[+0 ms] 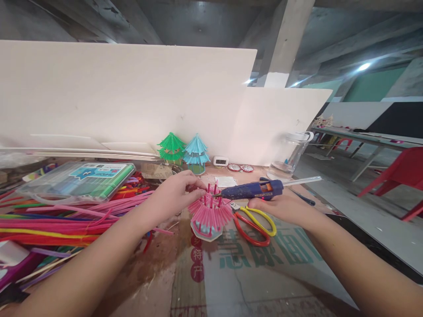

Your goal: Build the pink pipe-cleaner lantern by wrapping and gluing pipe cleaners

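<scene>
A small pink pavilion model (211,215), made of pipe cleaners, stands on a pale base with upright pink posts above its flared roof. My left hand (181,189) is closed at its upper left, thumb and forefinger pinched against the posts; whether a small loose piece is between the fingertips I cannot tell. In my right hand (280,207) lies a blue hot glue gun (253,190), with a clear glue stick out of its back. Its nozzle points left and reaches the posts. Scissors (254,226) with one red and one yellow handle lie right of the model.
Green (171,147) and light-blue pavilion models (196,152) stand at the back beside a small digital clock (220,161). Bundles of pipe cleaners (66,222) and a plastic marker case (79,180) lie left. A clear water jug (287,154) stands back right, before white boards (132,97).
</scene>
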`<state>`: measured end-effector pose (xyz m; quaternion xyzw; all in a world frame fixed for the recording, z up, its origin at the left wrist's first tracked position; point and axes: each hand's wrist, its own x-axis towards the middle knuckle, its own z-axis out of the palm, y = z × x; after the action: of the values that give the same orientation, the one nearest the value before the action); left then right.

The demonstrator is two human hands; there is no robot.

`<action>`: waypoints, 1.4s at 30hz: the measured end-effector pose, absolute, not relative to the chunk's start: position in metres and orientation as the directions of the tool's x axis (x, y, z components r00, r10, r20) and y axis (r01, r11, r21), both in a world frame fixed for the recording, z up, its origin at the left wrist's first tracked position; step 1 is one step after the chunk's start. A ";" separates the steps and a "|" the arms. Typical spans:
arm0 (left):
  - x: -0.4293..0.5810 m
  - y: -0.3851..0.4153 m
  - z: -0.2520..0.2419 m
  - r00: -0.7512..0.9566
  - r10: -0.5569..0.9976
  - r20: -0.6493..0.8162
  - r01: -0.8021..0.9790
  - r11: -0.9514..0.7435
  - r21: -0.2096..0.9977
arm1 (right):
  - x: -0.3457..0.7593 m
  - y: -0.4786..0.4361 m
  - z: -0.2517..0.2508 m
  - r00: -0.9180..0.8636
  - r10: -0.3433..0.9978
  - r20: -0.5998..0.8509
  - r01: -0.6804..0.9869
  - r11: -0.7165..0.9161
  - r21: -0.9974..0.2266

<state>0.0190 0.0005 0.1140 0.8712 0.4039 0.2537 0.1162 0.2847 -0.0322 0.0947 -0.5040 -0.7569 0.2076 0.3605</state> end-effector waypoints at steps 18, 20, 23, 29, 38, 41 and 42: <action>0.018 0.001 0.112 0.546 0.751 0.371 0.639 -0.660 0.394 | 0.285 -0.029 0.091 -0.250 0.918 0.308 0.635 0.396 -0.663; 0.017 0.002 0.111 0.547 0.749 0.375 0.630 -0.663 0.404 | 0.284 -0.028 0.090 -0.248 0.923 0.293 0.644 0.383 -0.662; 0.015 0.003 0.108 0.547 0.747 0.378 0.617 -0.665 0.421 | 0.284 -0.028 0.090 -0.261 0.922 0.286 0.647 0.387 -0.657; 0.016 0.002 0.108 0.543 0.757 0.363 0.620 -0.653 0.435 | 0.284 -0.029 0.092 -0.248 0.926 0.286 0.640 0.378 -0.669; 0.016 0.001 0.108 0.538 0.758 0.369 0.617 -0.652 0.441 | 0.288 -0.033 0.096 -0.373 0.884 0.283 0.591 0.461 -0.662; 0.017 -0.001 0.109 0.535 0.762 0.365 0.621 -0.647 0.442 | 0.292 -0.033 0.098 -0.383 0.868 0.317 0.596 0.494 -0.633; 0.018 -0.001 0.110 0.530 0.768 0.360 0.626 -0.641 0.445 | 0.294 -0.033 0.098 -0.388 0.865 0.317 0.591 0.498 -0.635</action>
<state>0.0177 -0.0011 0.1097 0.8647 0.4029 0.2695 0.1316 0.2938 -0.0328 0.0976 -0.4524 -0.8048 0.2155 0.3182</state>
